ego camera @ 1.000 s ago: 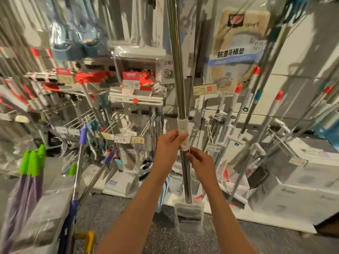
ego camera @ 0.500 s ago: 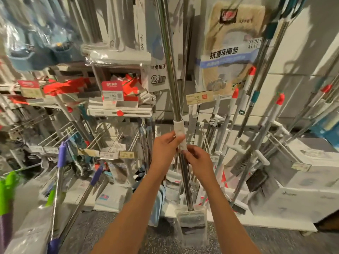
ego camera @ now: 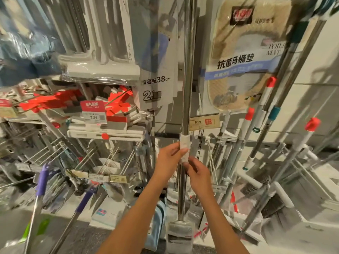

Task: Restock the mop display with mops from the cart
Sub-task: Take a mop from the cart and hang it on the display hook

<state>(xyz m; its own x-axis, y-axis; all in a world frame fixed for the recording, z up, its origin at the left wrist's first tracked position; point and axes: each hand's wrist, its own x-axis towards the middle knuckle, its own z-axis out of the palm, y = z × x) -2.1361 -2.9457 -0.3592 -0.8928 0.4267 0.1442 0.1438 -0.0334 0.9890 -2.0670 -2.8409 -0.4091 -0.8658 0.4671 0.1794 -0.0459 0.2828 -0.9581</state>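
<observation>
I hold a mop [ego camera: 189, 70] upright in front of the display, its steel pole running from the top of the view down to a plastic-wrapped head [ego camera: 178, 235] near the floor. My left hand [ego camera: 169, 160] grips the pole at its white collar [ego camera: 185, 143]. Just below, my right hand [ego camera: 199, 171] pinches the pole from the right side. Behind the pole stands the mop display [ego camera: 238, 162], where several mops with red and teal caps lean on wire hooks.
Packaged flat mops [ego camera: 102, 70] hang at upper left above red-and-white refill packs [ego camera: 110, 114]. A toilet mat pack [ego camera: 244, 57] hangs at upper right. Purple-handled mops [ego camera: 43, 176] lean at lower left. Price tags line the wire hooks. A white base shelf [ego camera: 321, 226] runs along the floor.
The view has closed in on the display and shifted right. The mop and both hands have moved slightly nearer the rack, with the same hold on the pole.
</observation>
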